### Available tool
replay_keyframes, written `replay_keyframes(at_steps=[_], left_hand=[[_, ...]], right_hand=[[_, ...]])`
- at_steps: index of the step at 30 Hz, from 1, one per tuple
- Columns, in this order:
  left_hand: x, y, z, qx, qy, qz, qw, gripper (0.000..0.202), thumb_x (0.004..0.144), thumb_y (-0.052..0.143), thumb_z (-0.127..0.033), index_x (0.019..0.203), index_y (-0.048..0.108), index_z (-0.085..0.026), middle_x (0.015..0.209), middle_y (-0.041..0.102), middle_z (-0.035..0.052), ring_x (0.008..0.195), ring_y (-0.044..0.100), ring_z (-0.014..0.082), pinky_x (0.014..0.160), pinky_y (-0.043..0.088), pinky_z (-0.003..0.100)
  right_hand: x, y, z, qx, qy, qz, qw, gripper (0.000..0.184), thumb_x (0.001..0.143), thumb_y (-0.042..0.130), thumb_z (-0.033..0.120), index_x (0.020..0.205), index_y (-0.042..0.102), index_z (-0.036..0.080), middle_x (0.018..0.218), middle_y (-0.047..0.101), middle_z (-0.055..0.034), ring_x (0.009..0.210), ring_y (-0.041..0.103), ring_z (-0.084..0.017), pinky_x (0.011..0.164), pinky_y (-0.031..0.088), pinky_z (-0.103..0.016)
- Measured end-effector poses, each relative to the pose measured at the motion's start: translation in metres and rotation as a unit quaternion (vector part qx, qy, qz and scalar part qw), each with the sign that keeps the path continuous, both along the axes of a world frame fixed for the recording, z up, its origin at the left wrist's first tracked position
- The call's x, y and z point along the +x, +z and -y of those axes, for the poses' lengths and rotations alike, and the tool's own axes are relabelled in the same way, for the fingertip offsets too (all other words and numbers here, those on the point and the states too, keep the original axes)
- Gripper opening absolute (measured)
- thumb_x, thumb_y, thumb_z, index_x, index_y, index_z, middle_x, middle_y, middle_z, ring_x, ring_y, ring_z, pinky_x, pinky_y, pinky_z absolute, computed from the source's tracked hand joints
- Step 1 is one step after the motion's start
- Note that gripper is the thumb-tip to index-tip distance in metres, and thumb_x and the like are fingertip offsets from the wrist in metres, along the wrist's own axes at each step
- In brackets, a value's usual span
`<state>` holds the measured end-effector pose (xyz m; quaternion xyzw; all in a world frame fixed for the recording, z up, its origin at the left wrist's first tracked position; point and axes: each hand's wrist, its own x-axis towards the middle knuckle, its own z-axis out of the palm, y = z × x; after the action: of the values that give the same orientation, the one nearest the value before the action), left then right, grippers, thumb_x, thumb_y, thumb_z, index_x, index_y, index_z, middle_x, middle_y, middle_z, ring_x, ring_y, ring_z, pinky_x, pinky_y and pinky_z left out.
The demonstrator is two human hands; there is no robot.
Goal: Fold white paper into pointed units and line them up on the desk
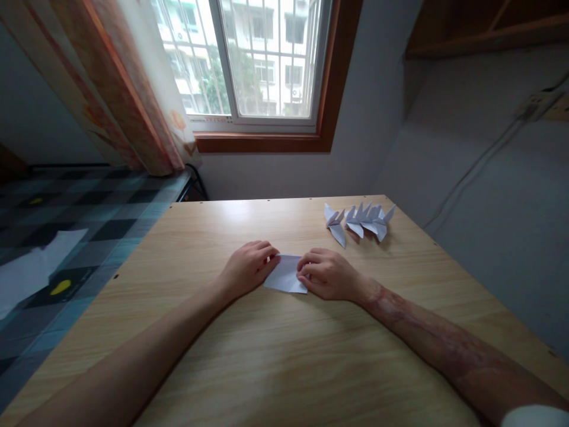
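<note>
Your piece of white paper [285, 274] lies flat on the table [275, 362] right between your two hands, its far corner pointing away from you and its near edge sitting just ahead of your right wrist. Your left hand [246, 267] rests on the paper's left side, fingers curled down with the tips on its upper edge. Your right hand [326, 274] sits on the paper's right side, fingers bent and bunched over that edge. Both hands bear on the sheet, close together with only the paper's width between them; whether any finger is tucked under it cannot be made out.

Beyond your right hand and a little further to the right, well apart from it, a cluster of folded paper figures [360, 220] lies on the table, their pointed tips sticking up and out. Off to the left of your left arm, past the table's edge, is a checked bed cover [102, 225] with a loose white sheet [31, 267] on it. Straight ahead of both hands is a barred window [262, 59], with a curtain [128, 95] hanging on its left
</note>
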<state>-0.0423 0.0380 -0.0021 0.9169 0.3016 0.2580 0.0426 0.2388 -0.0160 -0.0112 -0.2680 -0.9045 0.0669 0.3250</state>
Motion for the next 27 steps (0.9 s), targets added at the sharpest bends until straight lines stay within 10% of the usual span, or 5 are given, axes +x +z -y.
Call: replay_keyframes(at_steps=[8,14,27], left_hand=[[-0.001,-0.003,0.0,0.028,0.001,-0.015,0.999,0.01,0.103,0.064,-0.024,0.097,0.071,-0.022,0.093,0.076,0.0038,0.083,0.069,0.021,0.081,0.052,0.035],[0.0,-0.003,0.002,0.03,0.013,-0.001,0.999,0.007,0.103,0.064,-0.025,0.098,0.067,-0.022,0.084,0.075,0.0011,0.076,0.068,0.0202,0.079,0.051,0.035],[0.0,0.003,0.007,-0.007,-0.114,-0.007,0.993,0.011,0.098,0.066,-0.023,0.101,0.076,-0.025,0.102,0.079,0.0051,0.089,0.073,0.0203,0.087,0.057,0.035]], right_hand=[[0.003,0.006,0.001,-0.014,0.043,0.022,0.999,0.034,0.095,0.079,0.047,0.119,0.071,0.025,0.117,0.079,-0.0103,0.103,0.073,-0.029,0.097,0.057,-0.048],[0.002,0.001,0.0,-0.012,0.018,0.001,1.0,0.003,0.101,0.068,0.024,0.103,0.069,0.026,0.108,0.081,-0.0059,0.096,0.074,-0.025,0.093,0.058,-0.043],[0.002,-0.004,-0.003,-0.014,-0.012,-0.017,1.0,0.011,0.109,0.061,0.024,0.116,0.07,0.022,0.097,0.08,-0.0077,0.09,0.074,-0.024,0.086,0.057,-0.039]])
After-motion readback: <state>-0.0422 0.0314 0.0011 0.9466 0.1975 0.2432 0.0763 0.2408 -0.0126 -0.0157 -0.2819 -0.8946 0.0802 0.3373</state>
